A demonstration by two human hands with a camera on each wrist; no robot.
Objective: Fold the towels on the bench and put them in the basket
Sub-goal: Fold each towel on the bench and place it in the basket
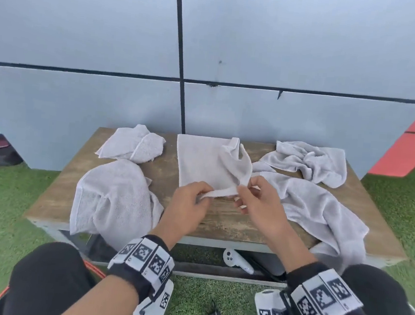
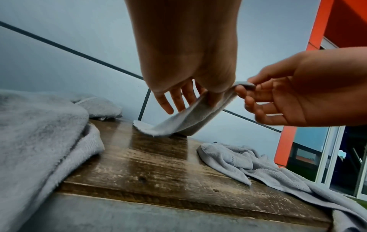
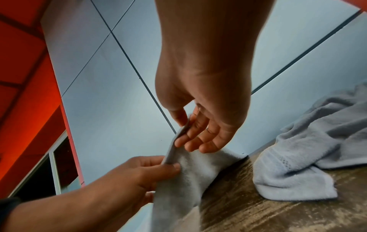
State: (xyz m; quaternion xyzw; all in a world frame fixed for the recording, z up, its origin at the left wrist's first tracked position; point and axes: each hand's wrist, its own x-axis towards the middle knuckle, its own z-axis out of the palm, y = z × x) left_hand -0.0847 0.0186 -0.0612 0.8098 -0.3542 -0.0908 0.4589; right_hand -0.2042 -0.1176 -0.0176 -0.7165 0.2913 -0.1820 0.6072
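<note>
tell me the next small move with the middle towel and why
Probably draw the pinched near edge taut and flatten the rumpled right side. The left hand and right hand both pinch the near edge of the middle towel, close together; its left part lies flat on the bench, but its right corner is bunched up, so a clean fold is not yet possible.

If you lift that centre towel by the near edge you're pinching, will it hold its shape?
Probably not: the centre towel already sags between the left hand and the right hand, so it looks floppy. Its far right corner has flopped over, so folds may slip.
</note>
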